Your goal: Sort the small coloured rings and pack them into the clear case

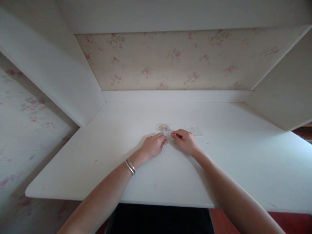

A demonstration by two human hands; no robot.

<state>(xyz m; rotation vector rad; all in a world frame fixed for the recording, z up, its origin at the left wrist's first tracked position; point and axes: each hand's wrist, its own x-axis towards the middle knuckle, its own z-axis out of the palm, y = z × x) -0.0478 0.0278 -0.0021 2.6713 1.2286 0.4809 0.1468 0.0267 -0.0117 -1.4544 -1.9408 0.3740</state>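
Note:
Near the middle of the white desk, my left hand point(154, 144) is closed in a pinch at a small ring-like piece point(166, 143) by its fingertips. Two bangles point(130, 166) circle the left wrist. My right hand point(184, 140) also pinches, its thumb and forefinger together; anything between them is too small to make out. Just under its fingers lies another small greenish ring-like piece point(174, 142). Beyond both hands sits a clear case point(159, 125) with small yellowish and pinkish bits in it. A flat clear lid or plate point(196, 131) lies behind my right hand.
The white desk point(117, 130) has a panel on either side and a shelf point(170, 16) overhead. A small dark sliver point(96, 161) lies at the left, and a tiny speck point(207, 143) at the right. A black chair seat point(161, 219) is below the front edge.

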